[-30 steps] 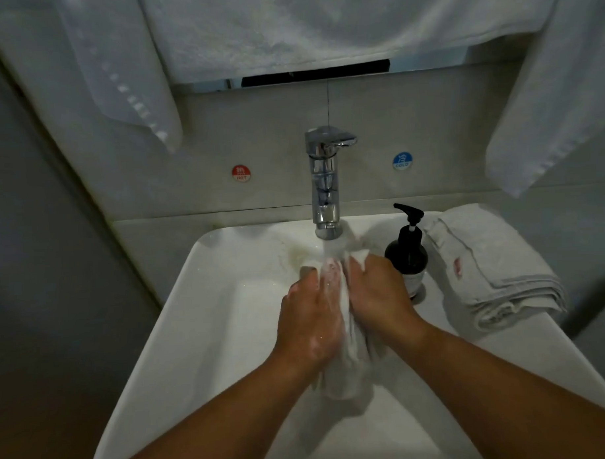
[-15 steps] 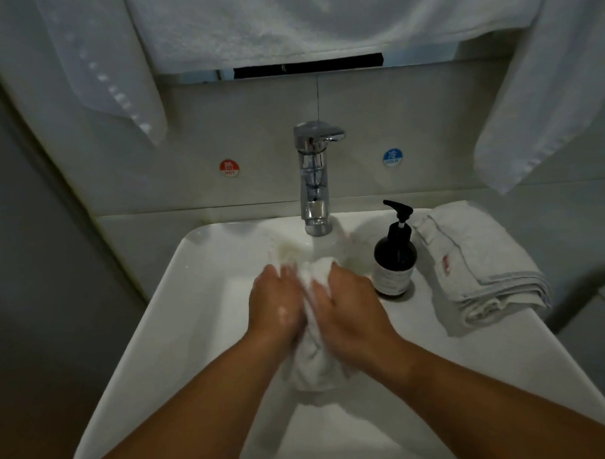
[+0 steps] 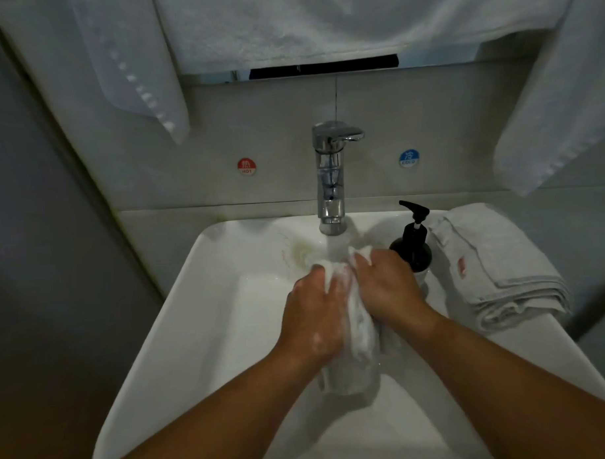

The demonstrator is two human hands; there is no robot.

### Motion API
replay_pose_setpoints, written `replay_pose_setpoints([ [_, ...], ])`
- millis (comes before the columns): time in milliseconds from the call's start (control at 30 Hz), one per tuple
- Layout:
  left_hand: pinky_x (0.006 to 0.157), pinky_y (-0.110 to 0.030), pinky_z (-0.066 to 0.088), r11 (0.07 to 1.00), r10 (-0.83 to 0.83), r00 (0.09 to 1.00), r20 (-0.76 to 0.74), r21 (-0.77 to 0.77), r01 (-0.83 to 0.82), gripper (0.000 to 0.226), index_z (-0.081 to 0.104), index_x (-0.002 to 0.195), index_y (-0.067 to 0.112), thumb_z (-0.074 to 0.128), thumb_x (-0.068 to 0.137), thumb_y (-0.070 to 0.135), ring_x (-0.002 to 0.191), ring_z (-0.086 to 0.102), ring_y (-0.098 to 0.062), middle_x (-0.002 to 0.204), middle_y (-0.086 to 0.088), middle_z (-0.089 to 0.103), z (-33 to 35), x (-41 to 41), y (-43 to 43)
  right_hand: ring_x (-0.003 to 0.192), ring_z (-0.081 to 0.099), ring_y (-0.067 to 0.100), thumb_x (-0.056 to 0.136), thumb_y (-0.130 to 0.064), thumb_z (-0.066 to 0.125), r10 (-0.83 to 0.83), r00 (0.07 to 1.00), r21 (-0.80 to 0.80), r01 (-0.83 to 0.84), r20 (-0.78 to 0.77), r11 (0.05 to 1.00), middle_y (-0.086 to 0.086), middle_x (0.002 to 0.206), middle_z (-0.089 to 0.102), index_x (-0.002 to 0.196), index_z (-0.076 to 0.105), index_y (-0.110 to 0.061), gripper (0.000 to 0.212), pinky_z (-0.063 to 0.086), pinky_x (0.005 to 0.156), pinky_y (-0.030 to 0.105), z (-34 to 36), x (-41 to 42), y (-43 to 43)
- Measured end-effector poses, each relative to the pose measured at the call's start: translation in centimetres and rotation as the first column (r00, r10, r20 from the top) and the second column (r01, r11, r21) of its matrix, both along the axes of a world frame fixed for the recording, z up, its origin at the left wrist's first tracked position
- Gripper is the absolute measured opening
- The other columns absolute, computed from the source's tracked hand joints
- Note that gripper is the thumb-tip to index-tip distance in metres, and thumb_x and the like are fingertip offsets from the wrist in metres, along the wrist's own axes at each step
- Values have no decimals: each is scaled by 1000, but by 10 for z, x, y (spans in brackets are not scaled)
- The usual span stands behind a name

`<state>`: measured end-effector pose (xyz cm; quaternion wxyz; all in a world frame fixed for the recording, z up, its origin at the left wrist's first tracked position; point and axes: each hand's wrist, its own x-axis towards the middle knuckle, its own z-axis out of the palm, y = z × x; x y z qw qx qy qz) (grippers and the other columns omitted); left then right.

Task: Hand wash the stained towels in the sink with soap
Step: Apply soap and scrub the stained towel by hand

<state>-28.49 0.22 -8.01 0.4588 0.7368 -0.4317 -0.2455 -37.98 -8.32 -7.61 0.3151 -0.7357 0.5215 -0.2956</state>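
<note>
The left hand [image 3: 312, 311] and right hand [image 3: 387, 288] are both curling tightly round a wet, soapy towel [image 3: 361, 333], squeezing it between them over the sink [image 3: 192, 267], just below the tap [image 3: 330, 180]. A soap bottle [image 3: 413, 251] is standing just right of them, and folded towels [image 3: 501, 267], showing a red stain, are lying farther right.

Bathroom, likely hotel: white sink [image 3: 207, 301] with chrome tap [image 3: 330, 180], tiled wall [image 3: 427, 122], red HOT sticker [image 3: 246, 166] and blue COLD sticker [image 3: 409, 158], pump bottle [image 3: 412, 246], white hanging towels [image 3: 287, 23].
</note>
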Motion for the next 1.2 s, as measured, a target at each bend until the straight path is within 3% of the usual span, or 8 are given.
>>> replay_pose_setpoints([
  [167,95,-46,55,984,176,910,-375,87,-155,41,69,99,13,55,91,51,92,70,-26,94,-3,74,-9,21,-16,100,64,28,105,-39,43,187,979,-132,-196,-78,972,9,106,69,106,65,-11,35,47,84,33,-10,9,38],
  [400,69,-32,47,994,47,997,56,-98,-41,39,58,77,15,48,104,41,74,61,-21,79,-4,65,9,-4,0,97,67,31,106,-38,43,22,998,60,-26,65,998,12,97,71,97,69,-5,44,50,82,35,-7,-1,4],
  [533,94,-46,54,991,137,986,-92,16,-136,52,67,105,11,42,97,56,103,66,-32,110,-13,71,-9,17,-14,82,66,20,103,-38,48,204,977,-143,-194,57,971,4,87,70,90,66,-12,35,50,73,29,-10,5,32],
  [600,90,-45,55,996,90,995,-34,7,-90,46,69,97,13,43,101,51,97,68,-30,101,-11,72,-11,18,-6,75,64,18,102,-33,51,176,979,-192,-154,101,969,1,80,67,84,63,-14,29,47,65,25,-7,8,28],
  [733,72,-38,53,988,2,999,42,-152,4,36,59,83,12,51,103,41,75,64,-23,78,-4,65,8,1,2,95,67,29,106,-37,45,-22,992,-11,24,127,1000,10,95,71,93,67,-7,40,50,83,37,-5,2,4],
  [933,92,-54,55,981,182,925,-334,5,-191,53,70,96,15,52,83,63,95,71,-34,97,-13,74,-22,20,-12,82,65,20,101,-40,47,247,968,-209,-232,46,950,3,87,69,88,63,-15,32,48,73,32,-7,8,43],
  [1067,81,-44,58,992,61,978,-201,-99,-82,39,66,88,14,51,102,47,85,71,-27,84,-6,72,3,3,0,86,65,25,105,-36,45,26,996,-71,-20,89,997,9,91,71,90,67,-9,38,46,75,33,-8,7,4],
  [1200,78,-38,55,972,179,957,-228,-106,-207,41,62,82,12,55,98,49,78,65,-21,79,-2,69,8,10,-10,96,66,28,104,-45,39,155,987,-76,-158,-48,985,11,101,71,96,67,-9,46,50,87,38,-17,3,18],
])
